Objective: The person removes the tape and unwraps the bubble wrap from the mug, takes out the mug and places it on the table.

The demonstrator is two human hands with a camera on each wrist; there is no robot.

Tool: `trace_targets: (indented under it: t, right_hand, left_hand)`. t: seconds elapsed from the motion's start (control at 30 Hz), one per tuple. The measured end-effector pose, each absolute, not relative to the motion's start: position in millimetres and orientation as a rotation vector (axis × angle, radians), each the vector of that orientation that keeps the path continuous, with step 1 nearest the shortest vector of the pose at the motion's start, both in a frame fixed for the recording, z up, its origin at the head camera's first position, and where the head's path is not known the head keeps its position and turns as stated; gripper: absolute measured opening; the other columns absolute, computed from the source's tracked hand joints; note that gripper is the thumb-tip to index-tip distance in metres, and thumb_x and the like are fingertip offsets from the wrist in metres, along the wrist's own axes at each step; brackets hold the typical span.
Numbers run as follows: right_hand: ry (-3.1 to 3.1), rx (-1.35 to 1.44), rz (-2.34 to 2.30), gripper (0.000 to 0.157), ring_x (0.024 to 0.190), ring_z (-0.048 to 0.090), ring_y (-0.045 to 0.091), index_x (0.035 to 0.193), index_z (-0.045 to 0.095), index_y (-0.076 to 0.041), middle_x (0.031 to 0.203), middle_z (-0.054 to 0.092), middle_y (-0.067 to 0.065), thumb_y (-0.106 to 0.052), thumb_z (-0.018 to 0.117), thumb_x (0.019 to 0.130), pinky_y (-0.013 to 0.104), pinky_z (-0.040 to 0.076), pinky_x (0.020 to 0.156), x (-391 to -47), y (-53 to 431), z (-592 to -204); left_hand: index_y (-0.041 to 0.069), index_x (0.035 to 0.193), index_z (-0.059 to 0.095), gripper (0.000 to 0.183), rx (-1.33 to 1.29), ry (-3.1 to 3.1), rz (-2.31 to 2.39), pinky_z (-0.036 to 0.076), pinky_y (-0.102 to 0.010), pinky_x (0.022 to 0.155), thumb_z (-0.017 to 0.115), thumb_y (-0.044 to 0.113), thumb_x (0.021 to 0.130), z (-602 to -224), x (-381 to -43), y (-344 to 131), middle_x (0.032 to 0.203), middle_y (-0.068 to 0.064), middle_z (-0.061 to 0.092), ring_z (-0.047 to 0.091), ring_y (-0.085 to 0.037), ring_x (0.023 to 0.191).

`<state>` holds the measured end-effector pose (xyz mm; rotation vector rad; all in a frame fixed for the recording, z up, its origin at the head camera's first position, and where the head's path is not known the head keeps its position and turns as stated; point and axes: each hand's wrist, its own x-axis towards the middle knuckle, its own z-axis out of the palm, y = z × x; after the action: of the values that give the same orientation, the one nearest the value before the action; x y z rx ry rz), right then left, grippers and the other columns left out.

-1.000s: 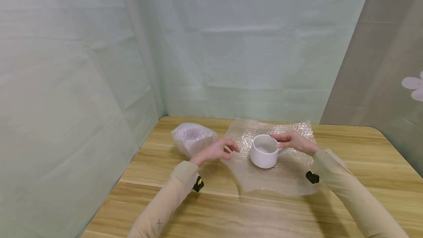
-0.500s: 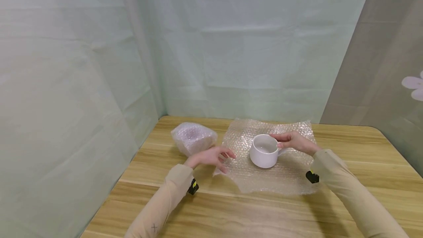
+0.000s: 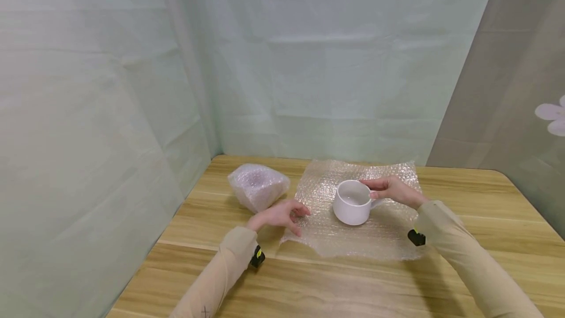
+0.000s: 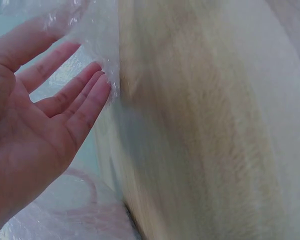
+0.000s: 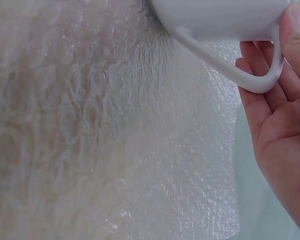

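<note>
A white mug stands upright on a spread sheet of bubble wrap. My right hand holds it at the handle side, thumb at the rim and fingers behind; in the right wrist view the mug's handle crosses in front of the fingers. At the sheet's left edge is my left hand, its thumb and fingers spread apart. The left wrist view has the fingertips right at the edge of the bubble wrap, which partly covers the thumb.
A bundle wrapped in bubble wrap sits on the wooden table, just beyond the left hand. Pale cloth hangs behind the table and along its left side. Each wrist carries a small black device.
My left hand has moved left and toward me along the sheet's left edge, and the near left corner of the bubble wrap now lies flatter. The right hand and mug have stayed put.
</note>
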<state>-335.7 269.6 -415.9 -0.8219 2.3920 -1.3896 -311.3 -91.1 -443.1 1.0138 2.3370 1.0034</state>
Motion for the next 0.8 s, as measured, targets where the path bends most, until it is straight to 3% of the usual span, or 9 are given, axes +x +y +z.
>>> trace_targets:
  t: [0.2, 0.5, 0.8]
  right_hand:
    - [2.402, -0.839, -1.397, 0.044, 0.115, 0.043, 0.031, 0.126, 0.051, 0.001, 0.125, 0.05, 0.014, -0.006, 0.063, 0.084, 0.049, 0.029, 0.095, -335, 270, -416]
    - [2.372, -0.934, -1.411, 0.045, 0.112, 0.046, 0.028, 0.127, 0.048, 0.005, 0.123, 0.05, 0.018, -0.002, 0.061, 0.084, 0.022, 0.038, 0.086, -335, 270, -421]
    - [2.362, -0.852, -1.454, 0.046, 0.113, 0.045, 0.029, 0.128, 0.047, 0.003, 0.124, 0.05, 0.018, -0.006, 0.062, 0.085, 0.027, 0.04, 0.086, -333, 272, -423]
  left_hand:
    - [0.0, 0.115, 0.055, 0.058, 1.024, 2.377, 0.985, 0.04, -0.03, 0.087, 0.081, 0.009, 0.064, -446, -312, -90, 0.11, -0.01, 0.057, 0.051, -0.023, 0.102]
    - [0.0, 0.113, 0.056, 0.061, 1.122, 2.44, 0.93, 0.043, -0.03, 0.082, 0.084, 0.014, 0.06, -452, -311, -90, 0.103, -0.009, 0.057, 0.052, -0.022, 0.095]
    - [0.0, 0.115, 0.055, 0.064, 1.148, 2.468, 0.9, 0.042, -0.03, 0.082, 0.084, 0.011, 0.059, -454, -313, -88, 0.102, -0.009, 0.056, 0.051, -0.022, 0.093]
